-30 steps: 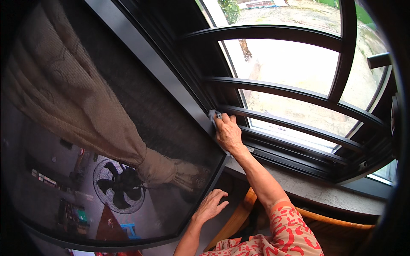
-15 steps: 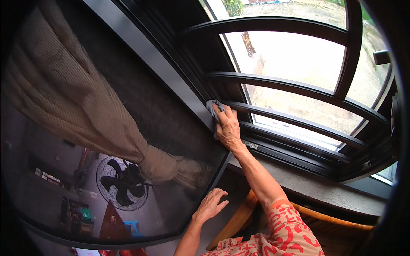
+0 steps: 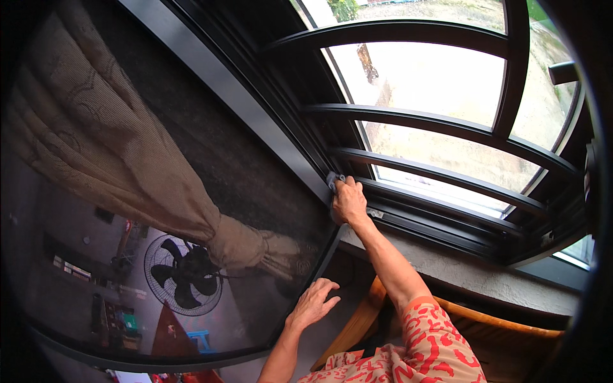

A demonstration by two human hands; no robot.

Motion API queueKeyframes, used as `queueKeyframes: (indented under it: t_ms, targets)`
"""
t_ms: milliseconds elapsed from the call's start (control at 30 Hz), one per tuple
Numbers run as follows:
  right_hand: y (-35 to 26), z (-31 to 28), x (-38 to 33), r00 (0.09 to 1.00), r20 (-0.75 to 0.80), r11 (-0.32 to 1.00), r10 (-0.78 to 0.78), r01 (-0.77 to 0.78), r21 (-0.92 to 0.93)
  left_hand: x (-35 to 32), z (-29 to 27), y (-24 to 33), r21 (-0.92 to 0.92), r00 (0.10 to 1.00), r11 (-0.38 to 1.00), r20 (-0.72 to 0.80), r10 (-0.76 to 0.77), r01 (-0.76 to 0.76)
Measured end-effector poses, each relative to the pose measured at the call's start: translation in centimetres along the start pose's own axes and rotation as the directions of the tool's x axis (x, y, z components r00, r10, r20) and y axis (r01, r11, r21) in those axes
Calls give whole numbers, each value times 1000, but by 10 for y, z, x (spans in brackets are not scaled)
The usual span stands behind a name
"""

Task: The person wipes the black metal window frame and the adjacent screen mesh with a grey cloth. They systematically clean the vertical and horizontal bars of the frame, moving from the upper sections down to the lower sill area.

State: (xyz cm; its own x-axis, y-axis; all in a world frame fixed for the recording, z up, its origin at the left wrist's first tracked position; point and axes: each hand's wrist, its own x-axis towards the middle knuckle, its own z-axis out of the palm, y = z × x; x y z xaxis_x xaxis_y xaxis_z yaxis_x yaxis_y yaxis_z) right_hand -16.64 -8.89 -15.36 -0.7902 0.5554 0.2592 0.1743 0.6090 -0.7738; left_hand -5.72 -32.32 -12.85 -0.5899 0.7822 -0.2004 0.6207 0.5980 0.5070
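The right hand [image 3: 350, 203] pinches a grey cloth [image 3: 332, 180] at the lower left corner of the window frame [image 3: 447, 231]. The left hand [image 3: 313, 303], fingers loosely spread, is positioned at the dark panel's edge [image 3: 327, 256]. Bars [image 3: 434, 175] obstruct the opening.

The rag [image 3: 332, 181] is soft, crumpled grey cloth with a matt face. Smooth dark metal, with a satin sheen, makes up the frame [image 3: 230, 94] and the bars [image 3: 396, 33]. The dark pane [image 3: 217, 153] looks smooth and glassy. The curtain [image 3: 140, 172] is matt, finely ribbed brown fabric. The sill [image 3: 434, 271] looks rough and stony, the chair [image 3: 357, 319] is glossy varnished wood, and the shirt [image 3: 440, 332] is matt printed cloth.
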Motion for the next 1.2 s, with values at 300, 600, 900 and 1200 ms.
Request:
queueKeyframes:
  t_ms: [300, 600, 900, 1200]
  targets:
    - [19, 19, 17, 928, 114, 832, 354, -368, 415, -5, 3, -9, -8, 1000, 1000, 3, -9, 9]
    - [10, 25, 19, 955, -203, 789, 218, -50, 612, -5, 4, -9, -38, 999, 999, 27, -32, 33]
    - [-17, 22, 17, 834, -544, 863, 95, 203, 462, -14, 1, -16, -27, 994, 995, 50, -99, 100]
    - [3, 17, 4, 850, -427, 940, -307, 199, -278, -13, 9, -15, -39, 999, 998, 15, -50, 51]
